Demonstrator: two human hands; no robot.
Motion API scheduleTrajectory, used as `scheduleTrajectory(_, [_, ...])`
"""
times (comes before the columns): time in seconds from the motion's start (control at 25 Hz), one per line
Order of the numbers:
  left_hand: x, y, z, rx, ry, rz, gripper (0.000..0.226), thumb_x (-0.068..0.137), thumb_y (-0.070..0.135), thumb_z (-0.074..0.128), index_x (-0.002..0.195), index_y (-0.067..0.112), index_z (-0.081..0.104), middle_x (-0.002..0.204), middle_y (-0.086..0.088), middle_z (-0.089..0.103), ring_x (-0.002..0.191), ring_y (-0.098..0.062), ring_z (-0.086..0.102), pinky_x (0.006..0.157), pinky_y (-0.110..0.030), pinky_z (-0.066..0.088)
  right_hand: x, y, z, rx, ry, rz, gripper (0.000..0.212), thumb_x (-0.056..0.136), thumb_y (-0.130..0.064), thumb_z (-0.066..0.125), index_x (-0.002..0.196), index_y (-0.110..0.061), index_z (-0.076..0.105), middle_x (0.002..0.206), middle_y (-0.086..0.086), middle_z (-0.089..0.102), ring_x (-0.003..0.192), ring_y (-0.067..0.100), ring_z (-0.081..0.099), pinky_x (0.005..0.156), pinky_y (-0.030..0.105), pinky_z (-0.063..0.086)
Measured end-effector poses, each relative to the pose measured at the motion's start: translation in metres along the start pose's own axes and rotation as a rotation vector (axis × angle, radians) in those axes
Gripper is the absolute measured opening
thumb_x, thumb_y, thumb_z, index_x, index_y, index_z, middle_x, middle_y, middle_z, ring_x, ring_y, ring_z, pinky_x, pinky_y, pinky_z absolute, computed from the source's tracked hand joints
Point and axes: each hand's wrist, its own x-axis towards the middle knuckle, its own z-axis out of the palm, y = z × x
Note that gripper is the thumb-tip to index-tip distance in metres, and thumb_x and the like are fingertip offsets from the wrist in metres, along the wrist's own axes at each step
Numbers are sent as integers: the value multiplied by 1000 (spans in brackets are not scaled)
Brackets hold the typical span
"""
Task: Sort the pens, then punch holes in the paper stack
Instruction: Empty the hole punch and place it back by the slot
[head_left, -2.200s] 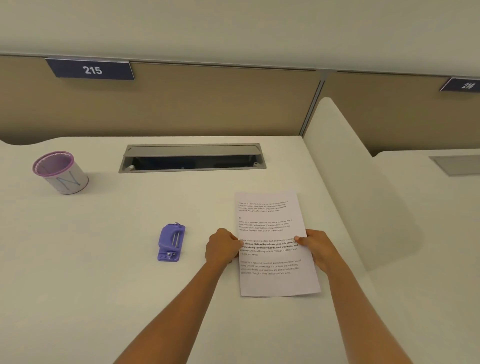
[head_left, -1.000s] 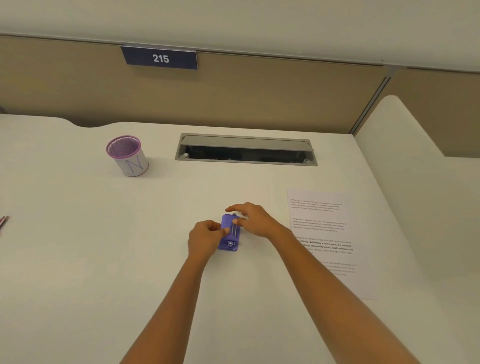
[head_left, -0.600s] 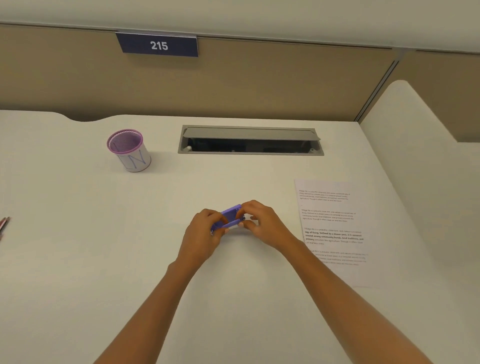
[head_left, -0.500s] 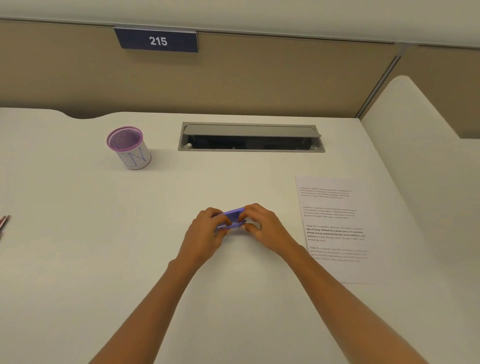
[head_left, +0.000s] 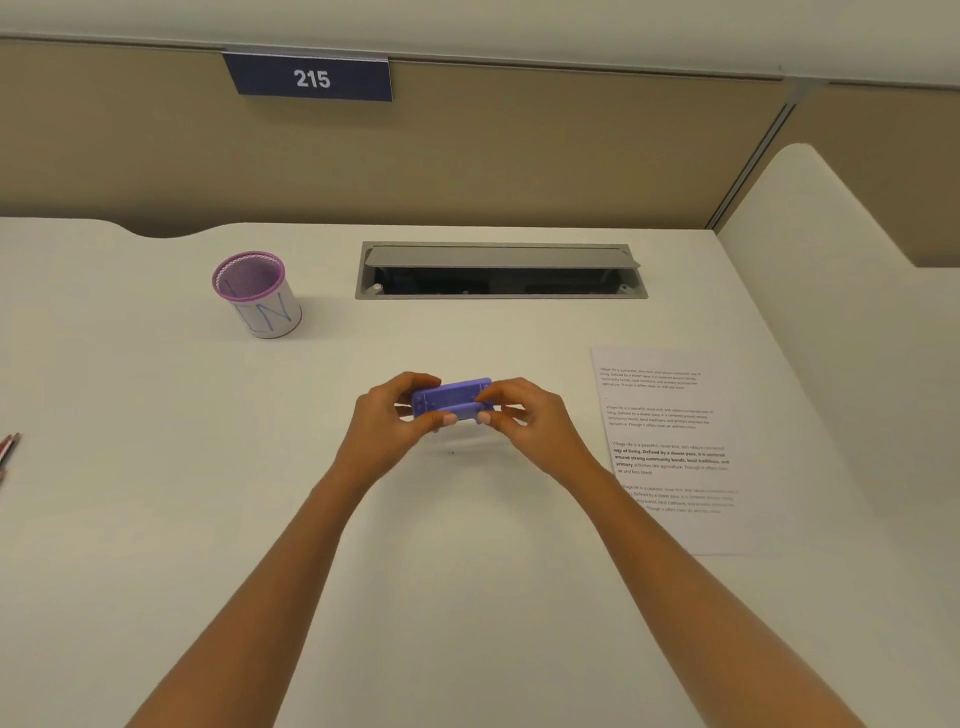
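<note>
A small purple hole punch (head_left: 450, 399) is held a little above the white desk, turned sideways. My left hand (head_left: 390, 422) grips its left end and my right hand (head_left: 530, 422) grips its right end, thumbs on the near edge. The printed paper stack (head_left: 670, 441) lies flat on the desk to the right of my right forearm. A purple-rimmed pen cup (head_left: 257, 294) stands at the back left; I see no pens in it. Tips of a few pens (head_left: 7, 451) show at the left edge of the view.
A grey cable hatch (head_left: 501, 270) with its lid raised is sunk into the desk behind the punch. A white curved divider (head_left: 841, 291) bounds the desk on the right. A tan partition with a "215" sign (head_left: 310, 79) runs along the back.
Both hands left the paper stack, went left to the punch lying on the desk, lifted it and turned it sideways. In the last half second it has stayed nearly still.
</note>
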Motion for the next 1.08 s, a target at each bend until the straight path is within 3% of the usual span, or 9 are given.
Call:
scheduleTrajectory(0.12, [11, 9, -10, 7, -14, -2, 46, 79, 27, 75, 120, 15, 60, 107, 5, 64, 94, -16, 63, 72, -7, 46, 11, -14, -8, 34, -27, 33, 31, 90, -21, 67, 119, -26, 58, 114, -8, 66, 97, 3, 64, 80, 5, 49])
scheduleTrajectory(0.2, [13, 10, -13, 12, -19, -1, 46, 79, 27, 75, 121, 16, 59, 108, 6, 64, 95, -15, 63, 71, -6, 45, 14, -16, -10, 43, -28, 66, 38, 92, -20, 63, 128, -28, 55, 113, -12, 65, 96, 0, 63, 78, 2, 46])
scheduleTrajectory(0.4, [10, 0, -6, 41, -68, 21, 49, 77, 22, 78, 123, 16, 59, 115, 1, 66, 100, -14, 61, 78, -10, 46, 19, -6, -10, -25, 41, 136, 24, 94, -13, 59, 117, -16, 69, 111, 1, 73, 96, 8, 64, 91, 20, 49])
scheduleTrajectory(0.56, [3, -14, 1, 55, -76, 11, 51, 78, 21, 77, 125, 16, 58, 119, 0, 65, 103, -13, 60, 88, -18, 47, 16, 4, -1, -52, 51, 132, 19, 92, -11, 61, 106, -15, 73, 102, 2, 75, 91, 10, 67, 84, 15, 49])
scheduleTrajectory(0.88, [2, -31, 5, 41, -87, -49, 49, 82, 19, 73, 128, 12, 57, 125, -5, 63, 110, -19, 60, 93, -28, 50, 17, 22, 23, -84, 59, 196, 22, 93, -9, 59, 109, -13, 72, 106, 4, 75, 89, 5, 63, 84, 11, 48])
scheduleTrajectory(1.0, [17, -24, -3, -24, -18, -106, 53, 82, 26, 73, 130, 14, 55, 120, -2, 64, 103, -17, 62, 86, -21, 49, 32, 16, 21, -33, 107, 197, 24, 93, -11, 59, 114, -12, 71, 106, 6, 74, 91, 12, 67, 84, 12, 49])
scheduleTrajectory(1.08, [34, -15, -5, -89, 80, -195, 60, 81, 35, 73, 133, 15, 51, 118, -2, 64, 102, -18, 62, 87, -26, 48, 48, 9, 17, 29, 137, 248, 25, 94, -13, 59, 116, -9, 69, 103, 6, 73, 90, 18, 69, 79, 16, 54])
